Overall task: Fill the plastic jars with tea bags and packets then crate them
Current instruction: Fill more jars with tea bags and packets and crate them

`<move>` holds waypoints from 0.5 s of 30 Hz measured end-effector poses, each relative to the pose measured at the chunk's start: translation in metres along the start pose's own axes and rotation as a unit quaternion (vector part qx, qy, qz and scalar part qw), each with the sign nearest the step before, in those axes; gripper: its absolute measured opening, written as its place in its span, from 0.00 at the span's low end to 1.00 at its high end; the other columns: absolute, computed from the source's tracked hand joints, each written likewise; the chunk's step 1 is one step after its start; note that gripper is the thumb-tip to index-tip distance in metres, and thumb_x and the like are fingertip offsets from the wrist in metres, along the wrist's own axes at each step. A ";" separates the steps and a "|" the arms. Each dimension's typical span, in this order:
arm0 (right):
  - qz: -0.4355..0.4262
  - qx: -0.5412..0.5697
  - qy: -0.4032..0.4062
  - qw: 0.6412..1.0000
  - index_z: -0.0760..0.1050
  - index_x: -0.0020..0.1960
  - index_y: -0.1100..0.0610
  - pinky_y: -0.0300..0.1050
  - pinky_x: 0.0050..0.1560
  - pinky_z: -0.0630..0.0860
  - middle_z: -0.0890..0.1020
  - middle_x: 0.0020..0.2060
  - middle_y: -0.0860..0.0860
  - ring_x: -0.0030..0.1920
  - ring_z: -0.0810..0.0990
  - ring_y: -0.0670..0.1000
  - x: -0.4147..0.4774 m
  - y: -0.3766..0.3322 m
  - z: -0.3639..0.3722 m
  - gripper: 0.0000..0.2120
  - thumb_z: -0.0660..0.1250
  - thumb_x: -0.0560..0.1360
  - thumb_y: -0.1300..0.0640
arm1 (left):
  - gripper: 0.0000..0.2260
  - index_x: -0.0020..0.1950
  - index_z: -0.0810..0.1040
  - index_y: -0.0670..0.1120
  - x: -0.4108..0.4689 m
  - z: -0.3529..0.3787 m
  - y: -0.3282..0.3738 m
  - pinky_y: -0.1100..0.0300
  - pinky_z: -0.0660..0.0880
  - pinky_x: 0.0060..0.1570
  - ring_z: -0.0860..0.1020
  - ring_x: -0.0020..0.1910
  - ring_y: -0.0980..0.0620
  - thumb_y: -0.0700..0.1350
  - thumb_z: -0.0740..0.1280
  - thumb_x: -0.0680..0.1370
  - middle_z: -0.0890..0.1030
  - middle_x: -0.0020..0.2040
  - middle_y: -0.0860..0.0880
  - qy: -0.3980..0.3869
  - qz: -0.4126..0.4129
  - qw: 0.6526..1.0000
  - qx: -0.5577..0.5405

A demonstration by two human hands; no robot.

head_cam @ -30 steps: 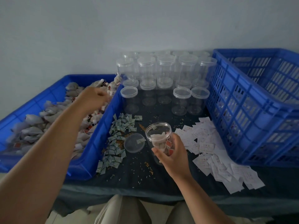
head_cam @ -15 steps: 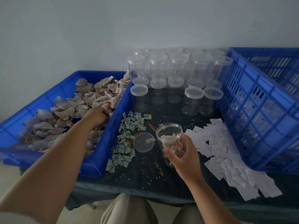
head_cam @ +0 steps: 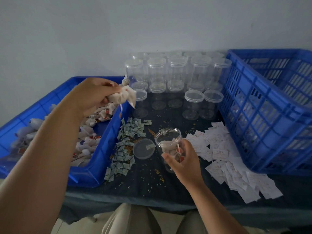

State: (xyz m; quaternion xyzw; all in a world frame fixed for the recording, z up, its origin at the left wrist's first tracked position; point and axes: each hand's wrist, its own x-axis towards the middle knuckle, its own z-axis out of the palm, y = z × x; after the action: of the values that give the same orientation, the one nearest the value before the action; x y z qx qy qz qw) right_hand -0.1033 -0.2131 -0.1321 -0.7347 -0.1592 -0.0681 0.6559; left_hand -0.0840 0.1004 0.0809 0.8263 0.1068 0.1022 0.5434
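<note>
My left hand (head_cam: 92, 95) grips a bunch of white tea bags (head_cam: 125, 97) and holds them above the right wall of the blue tray (head_cam: 99, 159), which is full of tea bags. A clear open jar (head_cam: 170, 146) stands tilted on the dark cloth, partly filled with tea bags, and my right hand (head_cam: 184, 162) holds it from the near side. Its lid (head_cam: 143, 148) lies flat just left of it. Small green packets (head_cam: 128, 141) lie in a strip beside the tray. White paper slips (head_cam: 226, 156) are spread to the jar's right.
Several empty lidded jars (head_cam: 173, 85) stand in rows at the back against the wall. A tall blue slatted crate (head_cam: 270, 112) takes up the right side. Loose tea grains are scattered on the cloth. My knees show below the table's front edge.
My left hand has lifted out of the tray with a bunch of tea bags and moved right toward the jar. My right hand still holds the jar in place.
</note>
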 end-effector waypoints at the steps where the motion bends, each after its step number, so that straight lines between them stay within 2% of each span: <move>1: 0.000 -0.001 0.001 1.000 0.77 0.64 0.45 0.43 0.49 0.85 0.86 0.55 0.43 0.54 0.87 0.48 0.000 -0.001 0.000 0.27 0.80 0.70 0.39 | 0.02 0.47 0.90 0.54 -0.003 0.008 0.007 0.64 0.76 0.41 0.78 0.41 0.57 0.49 0.77 0.77 0.86 0.43 0.52 -0.037 0.001 0.999 -0.025; 4: -0.009 -0.008 0.005 1.000 0.77 0.63 0.45 0.42 0.48 0.84 0.86 0.54 0.43 0.53 0.87 0.47 -0.001 -0.003 0.000 0.26 0.80 0.70 0.38 | 0.09 0.50 0.90 0.49 -0.016 0.037 0.021 0.69 0.75 0.34 0.77 0.36 0.60 0.50 0.78 0.72 0.85 0.42 0.52 -0.132 0.009 0.990 -0.039; 6: -0.013 -0.012 0.009 1.000 0.77 0.64 0.45 0.41 0.48 0.84 0.85 0.55 0.42 0.54 0.86 0.46 -0.001 -0.004 0.000 0.27 0.80 0.70 0.38 | 0.12 0.50 0.90 0.49 -0.023 0.054 0.023 0.64 0.80 0.39 0.81 0.39 0.58 0.51 0.78 0.69 0.86 0.44 0.49 -0.176 0.002 0.984 -0.032; 8: -0.016 -0.014 0.013 1.000 0.77 0.65 0.46 0.41 0.49 0.84 0.85 0.55 0.41 0.54 0.86 0.45 -0.001 -0.003 0.000 0.28 0.80 0.70 0.38 | 0.10 0.50 0.89 0.50 -0.029 0.071 0.025 0.60 0.81 0.46 0.82 0.43 0.56 0.50 0.77 0.70 0.88 0.48 0.47 -0.211 -0.001 0.977 0.008; 10: -0.019 -0.009 0.015 1.000 0.77 0.65 0.47 0.40 0.49 0.84 0.85 0.55 0.41 0.54 0.86 0.45 -0.002 -0.002 0.000 0.28 0.80 0.70 0.38 | 0.04 0.48 0.89 0.52 -0.031 0.083 0.025 0.65 0.79 0.39 0.82 0.40 0.59 0.46 0.76 0.75 0.88 0.46 0.49 -0.239 0.011 0.970 0.052; 11: -0.020 -0.006 0.015 1.000 0.77 0.65 0.47 0.40 0.49 0.83 0.85 0.55 0.41 0.54 0.86 0.45 -0.002 -0.001 0.000 0.28 0.80 0.70 0.38 | 0.04 0.48 0.89 0.52 -0.032 0.088 0.025 0.67 0.77 0.37 0.82 0.39 0.61 0.44 0.76 0.77 0.87 0.45 0.50 -0.249 0.020 0.966 0.071; 13: -0.021 -0.005 0.020 1.000 0.77 0.65 0.48 0.39 0.48 0.83 0.85 0.54 0.42 0.53 0.86 0.46 -0.002 -0.001 0.000 0.28 0.80 0.70 0.38 | 0.05 0.48 0.89 0.54 -0.031 0.092 0.025 0.69 0.77 0.37 0.83 0.41 0.60 0.43 0.75 0.78 0.88 0.46 0.51 -0.256 0.031 0.963 0.081; 15: -0.027 -0.003 0.023 0.999 0.77 0.63 0.46 0.37 0.47 0.82 0.85 0.54 0.41 0.53 0.86 0.46 -0.002 -0.001 0.000 0.26 0.80 0.71 0.38 | 0.06 0.51 0.89 0.55 -0.031 0.093 0.028 0.65 0.79 0.42 0.84 0.45 0.58 0.46 0.77 0.76 0.88 0.50 0.50 -0.254 0.036 0.964 0.065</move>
State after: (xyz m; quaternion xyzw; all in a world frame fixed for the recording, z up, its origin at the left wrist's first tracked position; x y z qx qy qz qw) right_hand -0.1054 -0.2135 -0.1315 -0.7303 -0.1636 -0.1028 0.6552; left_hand -0.0853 -0.0002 0.0687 0.8621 -0.0579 -0.0986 0.4937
